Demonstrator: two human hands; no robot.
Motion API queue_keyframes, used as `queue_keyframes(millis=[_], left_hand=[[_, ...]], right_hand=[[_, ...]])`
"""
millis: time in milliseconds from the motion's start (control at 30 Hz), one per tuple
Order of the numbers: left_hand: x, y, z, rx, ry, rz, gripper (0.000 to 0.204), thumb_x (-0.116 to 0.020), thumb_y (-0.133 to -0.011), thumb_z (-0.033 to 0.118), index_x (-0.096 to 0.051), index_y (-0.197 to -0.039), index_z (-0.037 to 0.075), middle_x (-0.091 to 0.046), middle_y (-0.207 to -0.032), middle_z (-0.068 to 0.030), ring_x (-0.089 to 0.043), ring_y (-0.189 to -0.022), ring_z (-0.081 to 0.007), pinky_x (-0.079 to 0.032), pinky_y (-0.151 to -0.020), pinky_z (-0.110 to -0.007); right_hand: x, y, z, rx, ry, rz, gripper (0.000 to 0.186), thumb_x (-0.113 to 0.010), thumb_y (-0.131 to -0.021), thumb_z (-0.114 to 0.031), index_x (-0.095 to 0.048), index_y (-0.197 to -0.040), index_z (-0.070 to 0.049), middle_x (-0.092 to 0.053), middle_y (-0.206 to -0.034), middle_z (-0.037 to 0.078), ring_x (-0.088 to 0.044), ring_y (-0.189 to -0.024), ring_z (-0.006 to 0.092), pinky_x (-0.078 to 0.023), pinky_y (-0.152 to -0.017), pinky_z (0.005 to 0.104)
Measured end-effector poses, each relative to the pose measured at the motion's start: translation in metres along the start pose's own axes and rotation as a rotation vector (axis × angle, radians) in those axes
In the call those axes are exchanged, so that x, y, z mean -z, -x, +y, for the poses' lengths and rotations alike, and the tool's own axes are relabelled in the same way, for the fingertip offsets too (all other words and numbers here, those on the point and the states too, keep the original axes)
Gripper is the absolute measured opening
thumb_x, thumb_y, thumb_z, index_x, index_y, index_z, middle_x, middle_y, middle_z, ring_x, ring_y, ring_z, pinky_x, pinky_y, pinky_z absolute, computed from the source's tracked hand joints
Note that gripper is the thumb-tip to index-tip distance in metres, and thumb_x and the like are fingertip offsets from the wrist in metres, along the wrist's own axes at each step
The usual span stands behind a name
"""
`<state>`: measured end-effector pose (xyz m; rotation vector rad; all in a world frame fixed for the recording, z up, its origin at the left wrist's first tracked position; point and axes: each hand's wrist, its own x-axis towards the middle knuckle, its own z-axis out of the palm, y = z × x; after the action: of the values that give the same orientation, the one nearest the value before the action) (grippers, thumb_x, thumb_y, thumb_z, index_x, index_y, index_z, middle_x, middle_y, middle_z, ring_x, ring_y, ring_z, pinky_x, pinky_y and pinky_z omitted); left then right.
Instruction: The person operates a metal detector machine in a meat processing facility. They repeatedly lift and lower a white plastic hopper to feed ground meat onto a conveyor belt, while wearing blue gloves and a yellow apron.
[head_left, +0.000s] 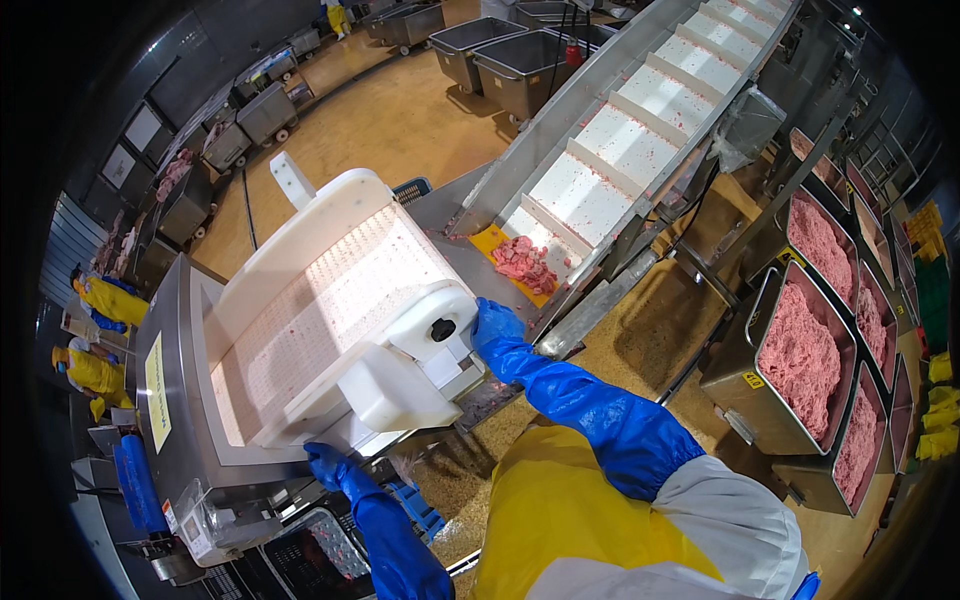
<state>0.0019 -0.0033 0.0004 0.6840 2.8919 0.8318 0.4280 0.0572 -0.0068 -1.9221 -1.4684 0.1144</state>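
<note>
While my right hand (497, 328) touches a white frame (427, 318), my left hand (328, 466) at the lower edge of the machine (182, 340), whether they grip I cannot tell, that frame ahead on my left beside a belt (340, 290), pink meat (523, 265) beyond.

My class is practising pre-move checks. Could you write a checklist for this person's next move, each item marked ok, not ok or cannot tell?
1. Right hand off the textured white belt: ok, it is at the white side frame's end.
2. Left hand off that belt: ok, it is by the steel housing's near edge.
3. Both hands covered: ok, in blue.
4. Textured belt free of scraps: not ok, small pink bits show.
5. Cleated conveyor's foot free of meat: not ok, a pink meat pile sits there.
6. Belts stopped: cannot tell.
</note>
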Motion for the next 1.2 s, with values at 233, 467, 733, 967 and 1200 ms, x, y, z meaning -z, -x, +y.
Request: queue_keyframes(millis=[233, 467, 733, 967, 1200], left_hand=[[0.005, 0.003, 0.004, 0.027, -0.009, -0.029, 0.075, -0.031, -0.099, 0.065, -0.077, -0.110, 0.006, -0.072, -0.109, -0.0261, -0.067, -0.104, -0.0478, -0.052, -0.092, -0.057], [0.003, 0.002, 0.003, 0.008, 0.002, -0.022, 0.076, -0.031, -0.099, 0.064, -0.077, -0.109, 0.005, -0.072, -0.109, -0.0262, -0.067, -0.104, -0.0477, -0.052, -0.091, -0.057], [0.006, 0.008, 0.008, -0.003, 0.002, -0.001, 0.076, -0.031, -0.100, 0.063, -0.076, -0.105, 0.002, -0.072, -0.107, -0.0271, -0.067, -0.101, -0.0489, -0.052, -0.089, -0.058], [0.004, 0.008, 0.004, -0.047, 0.017, 0.030, 0.077, -0.031, -0.101, 0.062, -0.076, -0.104, -0.001, -0.072, -0.104, -0.0287, -0.067, -0.099, -0.0501, -0.053, -0.087, -0.058], [-0.004, -0.001, -0.002, -0.024, 0.016, 0.029, 0.076, -0.030, -0.101, 0.062, -0.076, -0.104, 0.001, -0.072, -0.103, -0.0280, -0.067, -0.098, -0.0500, -0.053, -0.085, -0.059]], right_hand=[[0.002, 0.001, -0.002, 0.008, -0.008, 0.001, 0.027, -0.059, -0.088, -0.014, -0.065, -0.113, -0.008, -0.070, -0.094, 0.016, -0.069, -0.088, 0.0370, -0.055, -0.075, 0.0510], [-0.003, 0.000, 0.003, 0.004, 0.006, -0.010, 0.028, -0.059, -0.088, -0.015, -0.066, -0.114, -0.008, -0.070, -0.095, 0.016, -0.069, -0.088, 0.0375, -0.055, -0.075, 0.0512], [0.000, 0.000, 0.002, -0.007, 0.007, -0.018, 0.028, -0.060, -0.088, -0.015, -0.065, -0.114, -0.008, -0.070, -0.096, 0.016, -0.069, -0.089, 0.0378, -0.055, -0.076, 0.0516], [-0.006, 0.000, 0.005, 0.005, 0.002, -0.003, 0.029, -0.060, -0.087, -0.016, -0.065, -0.114, -0.008, -0.070, -0.097, 0.016, -0.069, -0.090, 0.0376, -0.055, -0.077, 0.0512], [-0.009, -0.002, 0.006, -0.013, 0.016, -0.053, 0.028, -0.059, -0.088, -0.016, -0.066, -0.114, -0.008, -0.071, -0.098, 0.016, -0.069, -0.092, 0.0378, -0.055, -0.079, 0.0508]])
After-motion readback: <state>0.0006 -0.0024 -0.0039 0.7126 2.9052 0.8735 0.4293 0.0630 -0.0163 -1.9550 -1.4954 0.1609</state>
